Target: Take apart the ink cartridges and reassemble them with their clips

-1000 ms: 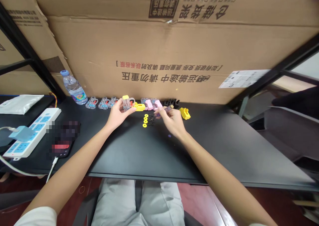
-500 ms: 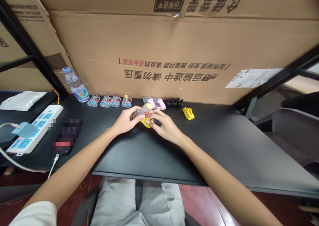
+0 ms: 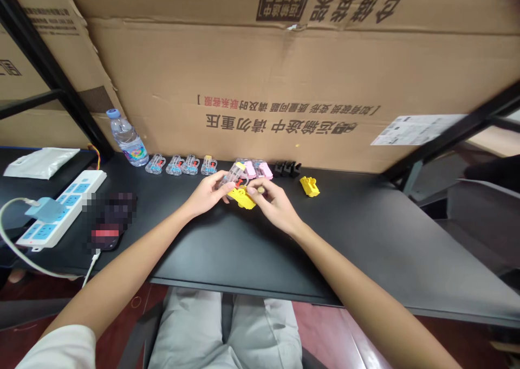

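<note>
My left hand (image 3: 208,193) pinches a clear toy car (image 3: 231,177) between thumb and fingers, just above the black table (image 3: 349,233). My right hand (image 3: 273,202) is curled, fingertips closed on a small yellow part (image 3: 260,186) at the car's side; a yellow piece (image 3: 242,198) sits under both hands, touching the car. Behind them, along the cardboard box (image 3: 284,87), stand four clear cars (image 3: 181,164), pink cars (image 3: 257,168), black parts (image 3: 286,168) and another yellow piece (image 3: 309,186). A water bottle (image 3: 127,139) and power strip (image 3: 60,206) lie to the left.
</note>
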Demonstrator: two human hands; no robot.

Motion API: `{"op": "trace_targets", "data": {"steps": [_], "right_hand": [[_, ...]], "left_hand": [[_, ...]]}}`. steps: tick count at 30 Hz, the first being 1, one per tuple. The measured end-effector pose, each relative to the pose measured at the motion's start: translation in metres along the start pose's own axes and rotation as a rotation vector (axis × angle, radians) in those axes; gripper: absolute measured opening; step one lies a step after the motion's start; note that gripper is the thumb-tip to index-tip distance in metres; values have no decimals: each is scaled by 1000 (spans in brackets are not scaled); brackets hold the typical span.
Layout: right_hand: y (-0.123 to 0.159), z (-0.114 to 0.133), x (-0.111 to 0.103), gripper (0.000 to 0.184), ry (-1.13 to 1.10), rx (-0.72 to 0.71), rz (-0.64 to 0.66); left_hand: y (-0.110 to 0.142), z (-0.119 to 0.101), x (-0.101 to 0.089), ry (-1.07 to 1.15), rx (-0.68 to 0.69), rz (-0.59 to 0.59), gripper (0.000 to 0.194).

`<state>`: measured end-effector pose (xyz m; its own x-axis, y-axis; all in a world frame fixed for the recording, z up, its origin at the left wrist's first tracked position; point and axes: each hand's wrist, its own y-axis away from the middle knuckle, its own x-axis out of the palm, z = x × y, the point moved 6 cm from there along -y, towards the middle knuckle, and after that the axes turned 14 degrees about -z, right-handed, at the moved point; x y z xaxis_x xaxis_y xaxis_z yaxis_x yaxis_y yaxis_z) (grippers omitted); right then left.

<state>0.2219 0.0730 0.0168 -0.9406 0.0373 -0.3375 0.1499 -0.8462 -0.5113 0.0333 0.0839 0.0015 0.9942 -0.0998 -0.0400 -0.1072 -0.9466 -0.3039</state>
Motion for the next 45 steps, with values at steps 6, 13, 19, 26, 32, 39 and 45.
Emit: {"op": "trace_targets", "data": {"steps": [6,13,19,26,32,39,45], "right_hand": [[-2,-1,1,25,78,-13,108],[-2,2,1,23,177,-96,39],[-2,7,0,22,155,-76,56],[-3,4,-1,21,129,-13,39],[-2,4,-3,21,164,-49,9],[-2,7,-7,18,135,-62,-72],[2,12,3,17,95,-216,8]], "left_hand": [[5,-2,4,-22,18,37,48],[5,-1,7,-49,61,37,46],[5,-3,8,-28,54,56,45],[7,-6,6,-137,149,-2,42],[8,-11,3,-252,234,-14,37],[5,-4,0,-182,119,-48,37],[5,-3,-1,-232,122,-84,34]]}}
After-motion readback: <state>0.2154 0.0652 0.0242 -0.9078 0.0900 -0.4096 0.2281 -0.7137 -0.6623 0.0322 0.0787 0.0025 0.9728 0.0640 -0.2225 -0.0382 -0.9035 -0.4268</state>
